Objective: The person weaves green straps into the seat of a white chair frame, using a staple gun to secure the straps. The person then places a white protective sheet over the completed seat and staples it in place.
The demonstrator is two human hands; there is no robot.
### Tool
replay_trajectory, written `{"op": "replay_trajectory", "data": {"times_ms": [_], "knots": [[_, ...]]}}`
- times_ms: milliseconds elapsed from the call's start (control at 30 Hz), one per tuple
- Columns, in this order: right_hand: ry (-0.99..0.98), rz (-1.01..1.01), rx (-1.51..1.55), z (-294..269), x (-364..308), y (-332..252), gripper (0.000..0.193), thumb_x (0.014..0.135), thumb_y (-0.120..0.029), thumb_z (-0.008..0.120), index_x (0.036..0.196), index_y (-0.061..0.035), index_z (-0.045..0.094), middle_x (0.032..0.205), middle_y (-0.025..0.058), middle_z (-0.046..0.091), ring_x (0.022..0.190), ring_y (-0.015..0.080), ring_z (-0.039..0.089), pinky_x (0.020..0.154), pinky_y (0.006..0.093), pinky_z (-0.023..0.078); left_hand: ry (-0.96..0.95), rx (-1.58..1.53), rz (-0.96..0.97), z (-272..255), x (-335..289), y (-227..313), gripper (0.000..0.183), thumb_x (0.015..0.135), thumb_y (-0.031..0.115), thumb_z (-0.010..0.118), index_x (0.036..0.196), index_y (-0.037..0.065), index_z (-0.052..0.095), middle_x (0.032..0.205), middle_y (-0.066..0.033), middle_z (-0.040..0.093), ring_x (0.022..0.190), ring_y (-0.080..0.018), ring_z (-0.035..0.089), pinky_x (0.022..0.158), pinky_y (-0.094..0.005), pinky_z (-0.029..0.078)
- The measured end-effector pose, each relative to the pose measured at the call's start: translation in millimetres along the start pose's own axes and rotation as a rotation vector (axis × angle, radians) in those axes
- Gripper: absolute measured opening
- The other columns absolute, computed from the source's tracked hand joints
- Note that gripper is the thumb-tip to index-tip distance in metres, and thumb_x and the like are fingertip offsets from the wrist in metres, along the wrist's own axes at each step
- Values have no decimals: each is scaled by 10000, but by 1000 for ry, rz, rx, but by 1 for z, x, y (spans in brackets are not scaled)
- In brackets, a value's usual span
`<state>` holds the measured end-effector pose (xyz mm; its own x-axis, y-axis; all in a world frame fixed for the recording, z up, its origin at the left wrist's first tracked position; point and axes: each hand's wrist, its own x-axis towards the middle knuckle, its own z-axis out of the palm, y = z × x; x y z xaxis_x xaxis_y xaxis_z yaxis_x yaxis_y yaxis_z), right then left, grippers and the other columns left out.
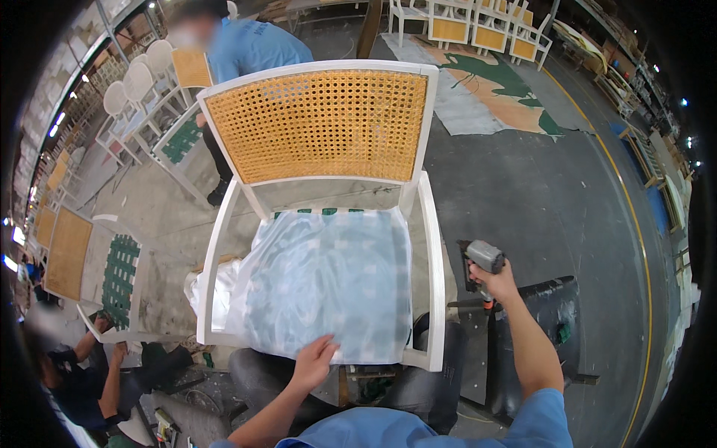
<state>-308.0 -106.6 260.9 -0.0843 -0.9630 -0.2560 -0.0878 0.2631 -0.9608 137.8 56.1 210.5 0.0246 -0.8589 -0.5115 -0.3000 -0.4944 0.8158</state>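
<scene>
In front of me stands a white-framed armchair with a woven cane back [321, 123]. A sheer white fabric sheet [328, 284] lies over its seat, slightly wrinkled, with green webbing [328, 212] showing at the rear edge and faintly through the cloth. My left hand [314, 364] is at the front edge of the seat, its fingers closed on the fabric's edge. Out to the right of the chair, my right hand [496, 282] grips a grey and black staple gun [487, 256] by its handle, away from the seat.
A black padded stool [549, 313] is below my right forearm. Another person in blue [261, 48] bends behind the chair; one more sits at lower left by a webbed chair frame [119, 276]. Cardboard sheets [478, 89] lie on the floor beyond. White chairs [478, 26] stand at the back.
</scene>
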Motion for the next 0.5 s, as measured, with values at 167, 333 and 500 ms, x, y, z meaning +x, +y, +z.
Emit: {"op": "replay_trajectory", "data": {"times_ms": [167,333,500], "knots": [[-107,-105,-213,24,61,23,674,814,-105,845,1434,-64,583,1253,76,708,1136,169,640,1037,323,477,201,493,783,57,147,71,454,991,184,626,1433,97,565,1368,-161,630,1317,-466,526,1126,-530,410],[-257,-144,-350,33,98,19,679,815,-142,849,1440,-106,586,1272,95,707,1134,191,648,1050,336,480,210,741,772,109,245,114,512,981,195,618,1482,159,518,1583,-140,391,1474,-485,304,1199,-625,244],[-359,-244,-580,34,124,18,701,788,-168,868,1428,-104,588,1305,151,694,1183,266,666,1056,361,493,196,778,772,137,272,125,495,988,224,602,1478,198,533,1588,-143,380,1490,-481,282,1210,-643,203]]}}
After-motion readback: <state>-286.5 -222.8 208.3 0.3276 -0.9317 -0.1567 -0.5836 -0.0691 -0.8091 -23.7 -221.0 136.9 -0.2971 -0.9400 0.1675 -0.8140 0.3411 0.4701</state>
